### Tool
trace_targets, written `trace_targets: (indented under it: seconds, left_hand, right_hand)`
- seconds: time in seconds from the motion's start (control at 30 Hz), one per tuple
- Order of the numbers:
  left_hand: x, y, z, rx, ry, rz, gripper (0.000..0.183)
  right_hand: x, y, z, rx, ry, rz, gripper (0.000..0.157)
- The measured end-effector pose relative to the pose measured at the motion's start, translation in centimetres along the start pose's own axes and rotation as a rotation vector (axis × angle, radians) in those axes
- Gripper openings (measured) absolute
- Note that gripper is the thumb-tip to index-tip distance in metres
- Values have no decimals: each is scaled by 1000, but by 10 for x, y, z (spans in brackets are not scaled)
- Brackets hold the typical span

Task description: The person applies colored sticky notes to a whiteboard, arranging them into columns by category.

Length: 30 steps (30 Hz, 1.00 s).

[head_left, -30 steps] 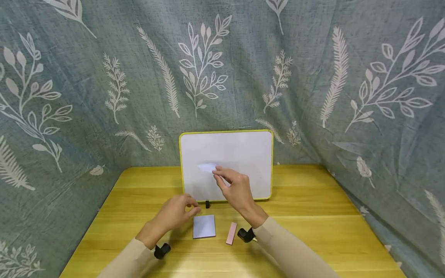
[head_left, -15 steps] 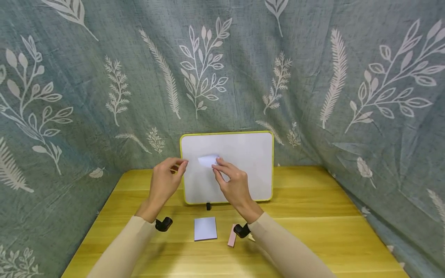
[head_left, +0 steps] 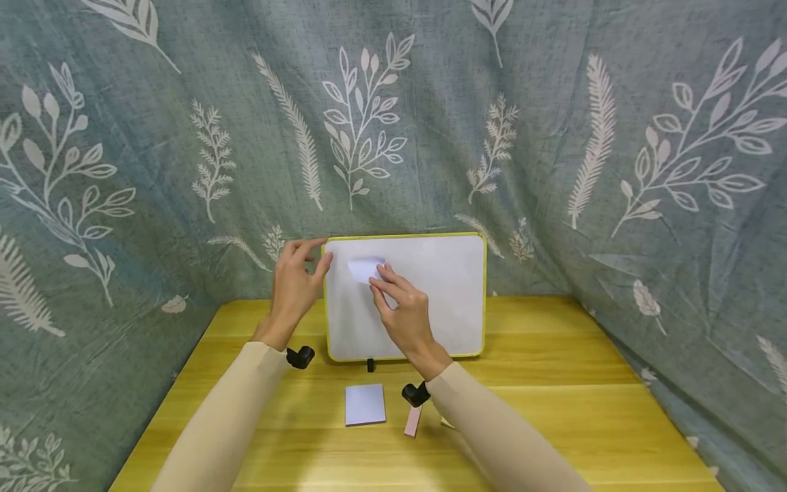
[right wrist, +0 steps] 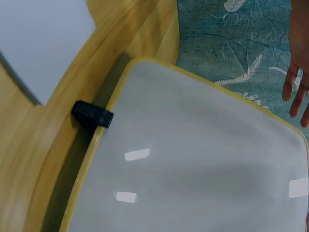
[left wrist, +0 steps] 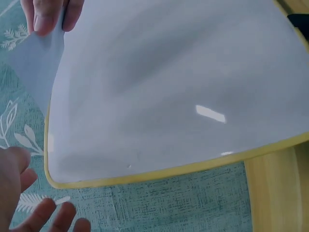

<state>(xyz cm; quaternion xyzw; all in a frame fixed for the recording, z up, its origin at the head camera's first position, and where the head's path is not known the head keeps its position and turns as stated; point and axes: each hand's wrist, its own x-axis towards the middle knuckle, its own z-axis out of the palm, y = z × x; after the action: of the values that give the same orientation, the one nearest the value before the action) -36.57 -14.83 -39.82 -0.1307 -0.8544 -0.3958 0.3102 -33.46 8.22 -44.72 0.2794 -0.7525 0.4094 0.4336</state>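
A pale lilac sticky note (head_left: 363, 269) is pinched at its right side between the thumb and fingers of my right hand (head_left: 406, 318), in front of the upper left of a yellow-framed whiteboard (head_left: 443, 294). The note (left wrist: 36, 60) looks bent in the left wrist view. My left hand (head_left: 294, 283) is raised at the board's upper left corner, thumb and fingers apart with nothing between them. That same hand (left wrist: 34, 203) shows its spread fingers just beyond the frame in the left wrist view.
The whiteboard stands upright on a black foot (head_left: 371, 365). On the wooden table (head_left: 541, 410) before it lie a lilac sticky note pad (head_left: 365, 404), a narrow pink pad (head_left: 414, 421) and a pale yellow piece (head_left: 447, 424), partly behind the right sleeve. A leaf-patterned curtain (head_left: 430, 137) hangs behind.
My left hand has risen from beside the lilac pad to the board's upper left corner. My right hand has carried the sticky note slightly upward across the board.
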Motion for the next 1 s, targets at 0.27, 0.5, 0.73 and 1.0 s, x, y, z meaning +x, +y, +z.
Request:
trace_targets:
  seconds: [0.27, 0.5, 0.73, 1.0]
  left_hand:
    - [14, -1, 3, -9, -45, -29, 37]
    - [22, 1, 5, -7, -52, -33, 35]
    - [27, 5, 6, -2, -70, -61, 35]
    - [30, 6, 8, 13, -67, -80, 35]
  right_hand:
    - [5, -3, 19, 14, -3, 24, 18]
    - [8, -5, 33, 5, -2, 53, 20]
    - [13, -5, 37, -31, 5, 55, 20]
    - [14, -4, 39, -45, 2, 66, 21]
